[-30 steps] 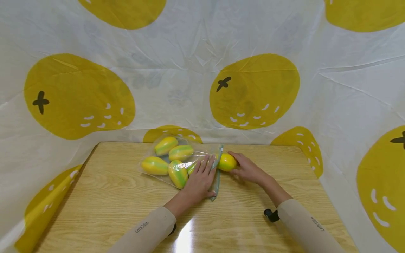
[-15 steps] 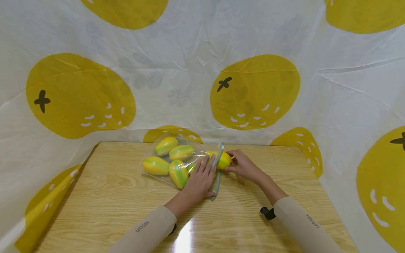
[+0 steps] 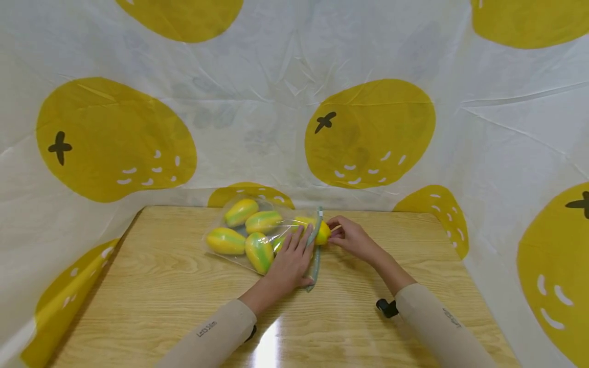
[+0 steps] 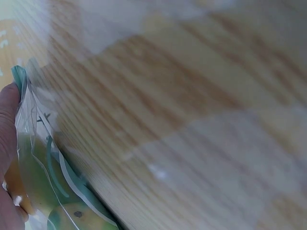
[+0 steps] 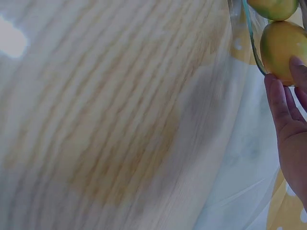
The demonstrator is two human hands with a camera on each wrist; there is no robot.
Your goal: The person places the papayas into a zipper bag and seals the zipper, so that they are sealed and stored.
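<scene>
A clear zip bag (image 3: 216, 225) with a green-edged mouth lies on the table, holding several yellow papayas (image 3: 225, 241) with green stripes. My left hand (image 3: 290, 260) rests on top of the bag near its mouth, fingers spread and nearly straight. In the left wrist view a fingertip touches the green edge (image 4: 19, 75). One more papaya (image 3: 324, 234) lies mostly inside the mouth, its rounded end still poking out. My right hand (image 3: 353, 239) holds that end by the fingertips. The right wrist view shows thumb and fingers on either side of the papaya (image 5: 284, 50).
The wooden table (image 3: 175, 306) reaches back to a white cloth (image 3: 257, 138) printed with large yellow fruits, which also hangs at both sides. Black wrist cameras (image 3: 387, 307) sit under the beige sleeves (image 3: 442, 322).
My right hand has moved left, pushing the papaya deeper through the bag's mouth. My left hand has stayed on the bag.
</scene>
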